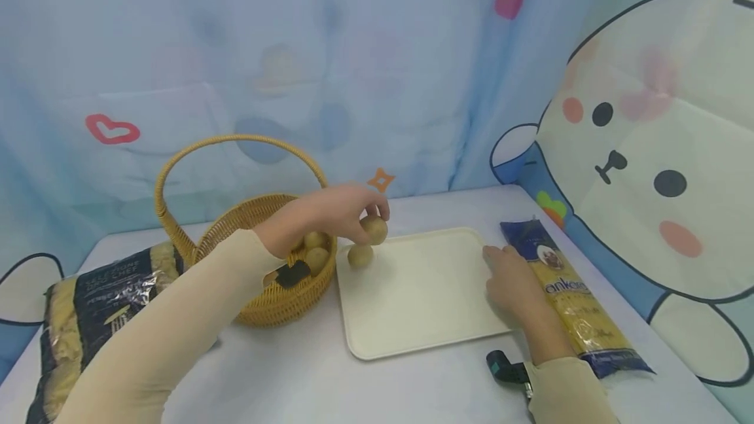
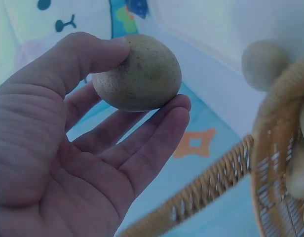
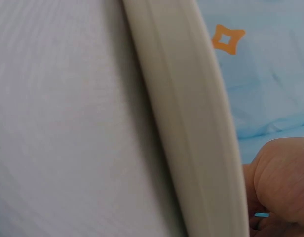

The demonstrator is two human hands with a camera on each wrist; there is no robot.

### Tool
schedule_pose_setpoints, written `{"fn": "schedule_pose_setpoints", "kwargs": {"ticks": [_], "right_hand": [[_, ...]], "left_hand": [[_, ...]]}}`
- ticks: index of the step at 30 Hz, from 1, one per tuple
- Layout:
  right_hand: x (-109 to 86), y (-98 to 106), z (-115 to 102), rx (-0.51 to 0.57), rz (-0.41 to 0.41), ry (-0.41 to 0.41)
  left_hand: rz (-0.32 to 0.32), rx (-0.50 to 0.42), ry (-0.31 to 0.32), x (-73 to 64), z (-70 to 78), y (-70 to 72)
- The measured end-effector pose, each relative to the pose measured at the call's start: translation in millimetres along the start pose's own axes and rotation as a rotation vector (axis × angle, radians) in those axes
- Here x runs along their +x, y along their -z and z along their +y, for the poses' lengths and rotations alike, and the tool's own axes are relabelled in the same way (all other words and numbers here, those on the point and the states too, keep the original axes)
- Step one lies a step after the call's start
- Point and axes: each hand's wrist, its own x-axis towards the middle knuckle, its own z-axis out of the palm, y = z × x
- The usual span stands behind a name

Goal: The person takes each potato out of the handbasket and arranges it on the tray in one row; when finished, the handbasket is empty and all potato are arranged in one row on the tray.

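Note:
My left hand (image 1: 347, 210) pinches a round, speckled potato (image 2: 138, 73) between thumb and fingertips, over the far left corner of a cream tray (image 1: 421, 300). Just below it, a second potato (image 1: 360, 256) sits on the tray near its left rim. More potatoes (image 1: 316, 259) lie in a wicker basket (image 1: 277, 306) with a tall hoop handle, under my left forearm. My right hand (image 1: 511, 283) grips the tray's right rim, its fingers curled at the edge. In the right wrist view that hand (image 3: 285, 180) shows beside the tray's pale rim (image 3: 191, 113), its fingertips mostly hidden.
A yellow and blue pasta bag (image 1: 568, 293) lies right of the tray, partly behind my right hand. At the left, a large dark and yellow pasta bag (image 1: 112, 296) lies beside the basket. A printed blue curtain (image 1: 353, 84) hangs behind the white table (image 1: 283, 378).

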Motion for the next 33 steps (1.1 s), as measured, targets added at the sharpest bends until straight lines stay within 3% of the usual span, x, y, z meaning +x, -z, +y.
{"fn": "schedule_pose_setpoints", "kwargs": {"ticks": [8,14,23,33], "right_hand": [[0.3,-2,-5,0.013,0.000,-0.007],[1.1,-4,-9,0.009,0.002,-0.014],[-2.0,-5,-14,0.013,0.012,-0.019],[-1.7,-4,-13,-0.009,0.026,-0.001]], "left_hand": [[-0.054,0.046,0.046,33.7,0.5,-12.9],[-0.070,0.028,0.066,47.4,-6.4,-31.9],[-0.106,0.099,0.134,51.0,-13.8,-48.8],[-0.095,0.163,0.100,53.2,-17.9,-62.9]]}}
